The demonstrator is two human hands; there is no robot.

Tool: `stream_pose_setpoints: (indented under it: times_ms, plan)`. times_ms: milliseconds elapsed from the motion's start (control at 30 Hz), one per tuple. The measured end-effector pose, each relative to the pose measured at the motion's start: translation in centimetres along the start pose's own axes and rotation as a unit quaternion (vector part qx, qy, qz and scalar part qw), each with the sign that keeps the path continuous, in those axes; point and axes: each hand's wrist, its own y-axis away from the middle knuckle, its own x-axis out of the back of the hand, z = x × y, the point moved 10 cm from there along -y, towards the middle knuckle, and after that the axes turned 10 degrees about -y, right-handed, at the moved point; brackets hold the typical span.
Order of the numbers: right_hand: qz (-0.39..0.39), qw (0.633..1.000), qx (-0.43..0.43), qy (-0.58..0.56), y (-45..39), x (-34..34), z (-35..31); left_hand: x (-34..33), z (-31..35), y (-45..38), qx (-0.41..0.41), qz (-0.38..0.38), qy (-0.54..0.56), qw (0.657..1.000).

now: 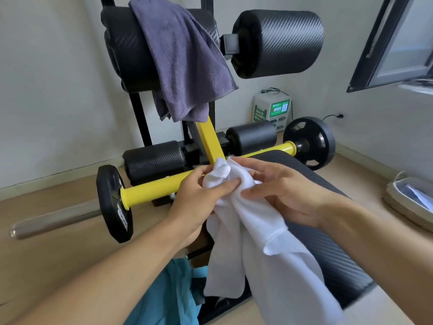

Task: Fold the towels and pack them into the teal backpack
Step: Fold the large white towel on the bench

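Note:
A white towel hangs bunched in front of me over the black bench pad. My left hand grips its top end, with the thumb and fingers curled round the cloth. My right hand pinches the towel just beside it, fingers pressed on the fabric. A grey-purple towel is draped over a black foam roller of the gym machine at the top. Teal fabric of the backpack shows at the bottom, below my left forearm, mostly hidden.
The yellow bar of the machine carries black weight plates at the left and right. A steel bar lies on the wooden floor at left. A wicker basket sits at right, a white charging box by the wall.

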Motion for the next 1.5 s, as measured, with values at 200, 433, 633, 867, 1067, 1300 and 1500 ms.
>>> stream_pose_setpoints:
  times_ms: [200, 433, 633, 867, 1067, 1300, 1500]
  plan:
    - [-0.005, 0.999, -0.01, 0.047, -0.5, -0.1, 0.0, 2.5, -0.5, -0.2, 0.012, 0.047, 0.013, 0.999]
    - [-0.084, 0.993, -0.009, 0.087, 0.4, -1.8, -1.1, 5.0, -1.2, -0.5, 0.045, 0.096, 0.005, 0.994]
    - [-0.031, 0.957, 0.11, 0.265, 0.6, -3.2, -2.2, 3.5, 0.4, 0.3, -0.014, 0.033, -0.077, 0.996]
    - [0.117, 0.854, 0.276, 0.424, 1.6, -4.0, -5.3, 4.2, 2.5, 1.7, -0.095, 0.088, -0.124, 0.984]
    - [0.142, 0.808, 0.305, 0.484, -0.2, -4.9, -5.1, 3.5, 2.5, 2.4, -0.084, 0.022, -0.073, 0.994]
    - [0.135, 0.838, 0.295, 0.438, -2.2, -5.8, -4.8, 4.1, 1.3, 2.7, -0.004, -0.065, 0.076, 0.995]
    - [0.032, 0.877, 0.242, 0.414, -4.2, -6.6, -2.7, 6.3, 0.3, 2.7, 0.015, -0.03, 0.087, 0.996]
